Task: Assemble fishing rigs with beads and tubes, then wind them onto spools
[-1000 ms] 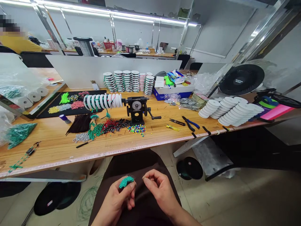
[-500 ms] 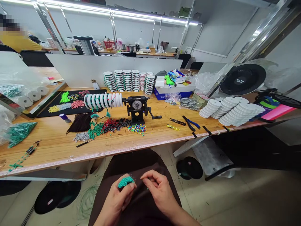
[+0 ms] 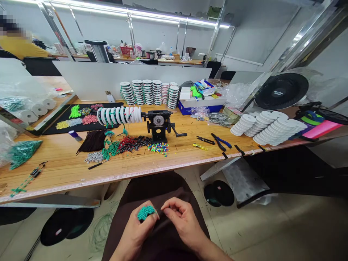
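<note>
Over the lap, my left hand had its fingers curled around a teal bead cluster; my right pinched nearby, contents indiscernible. Beyond, the wooden surface bore a hand-cranked winder beneath strip lights.

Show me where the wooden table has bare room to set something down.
The wooden table looks bare front-left, between the green-and-black strand and thin black tool; a smaller patch lies between the black cranked winder and slim yellow tool. It's crowded around the winder's base, with multicoloured beads and red, black and green pieces.
</note>
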Available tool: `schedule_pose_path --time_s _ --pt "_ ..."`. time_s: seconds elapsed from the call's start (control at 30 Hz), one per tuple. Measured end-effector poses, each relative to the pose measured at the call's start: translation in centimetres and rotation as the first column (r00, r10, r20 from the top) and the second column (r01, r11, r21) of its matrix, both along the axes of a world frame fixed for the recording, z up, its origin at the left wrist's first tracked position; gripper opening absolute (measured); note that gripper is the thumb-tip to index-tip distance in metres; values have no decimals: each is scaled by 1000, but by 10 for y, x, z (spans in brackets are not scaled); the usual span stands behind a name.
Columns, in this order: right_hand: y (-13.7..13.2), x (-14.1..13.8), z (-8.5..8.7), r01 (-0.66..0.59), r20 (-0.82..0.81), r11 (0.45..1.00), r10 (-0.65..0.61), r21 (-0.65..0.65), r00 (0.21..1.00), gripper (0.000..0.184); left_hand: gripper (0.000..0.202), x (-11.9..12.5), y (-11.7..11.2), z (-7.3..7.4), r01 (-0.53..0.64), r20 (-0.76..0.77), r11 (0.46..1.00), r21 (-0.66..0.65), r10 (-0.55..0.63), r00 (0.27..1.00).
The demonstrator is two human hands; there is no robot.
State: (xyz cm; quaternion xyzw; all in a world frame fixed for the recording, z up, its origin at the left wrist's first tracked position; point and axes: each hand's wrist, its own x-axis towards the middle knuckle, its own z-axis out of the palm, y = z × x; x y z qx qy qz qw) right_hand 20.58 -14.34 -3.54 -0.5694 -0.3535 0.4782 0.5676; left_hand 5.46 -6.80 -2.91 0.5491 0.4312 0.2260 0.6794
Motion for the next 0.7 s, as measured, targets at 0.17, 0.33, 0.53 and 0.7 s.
schedule_pose_path --time_s 0.17,0.33,0.53,0.7 --pt "0 -2 6 -11 -52 1000 9 -21 999 27 32 0 -1 -3 31 21 999 -17 -31 999" --pt "1 -2 10 -29 -84 1000 28 -8 996 24 44 2 -1 -10 51 58 988 -148 -43 997" --pt "0 -4 4 -30 -3 998 30 -47 1000 25 46 9 -9 3 9 72 978 -207 7 997" --pt "-2 -6 -1 -39 -22 999 38 -21 999 30 42 10 -10 6 5 21 987 -159 -2 1000"
